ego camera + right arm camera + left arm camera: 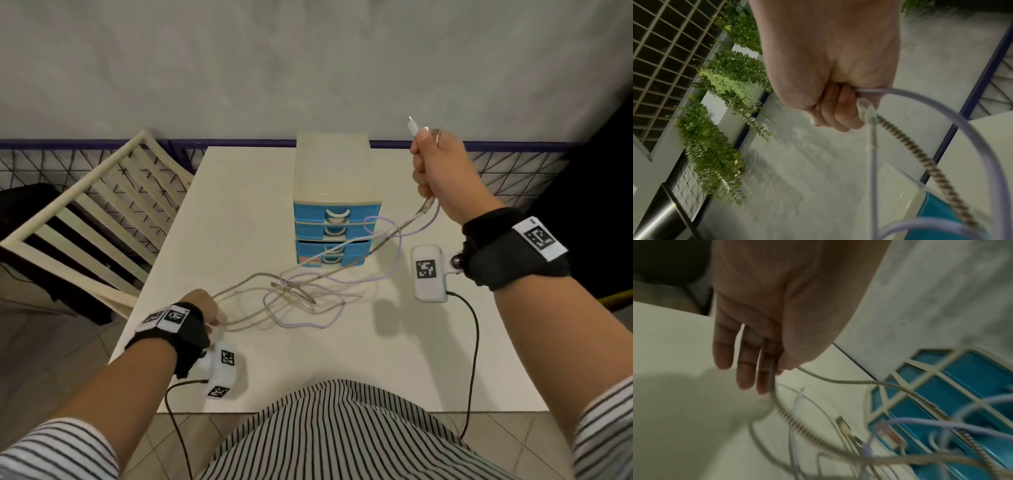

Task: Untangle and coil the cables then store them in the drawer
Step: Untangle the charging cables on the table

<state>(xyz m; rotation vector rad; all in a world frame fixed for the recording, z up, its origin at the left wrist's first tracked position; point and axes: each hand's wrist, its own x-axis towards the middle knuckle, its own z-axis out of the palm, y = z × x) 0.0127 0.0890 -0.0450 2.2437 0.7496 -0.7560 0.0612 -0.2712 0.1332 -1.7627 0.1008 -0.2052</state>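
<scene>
A person stands at a white tabletop. The right hand, raised, holds a fisted grip round a lilac cable, a braided cable and a white plug. The left hand, low near the tabletop's left edge, pinches the braided cable in the left wrist view, other fingers straight. Tangled loops lie before a cream and blue drawer unit. No legible writing. Only the right wrist view shows leafy plants.

Right hand raised, fisted; left hand low, fingers pinching.
</scene>
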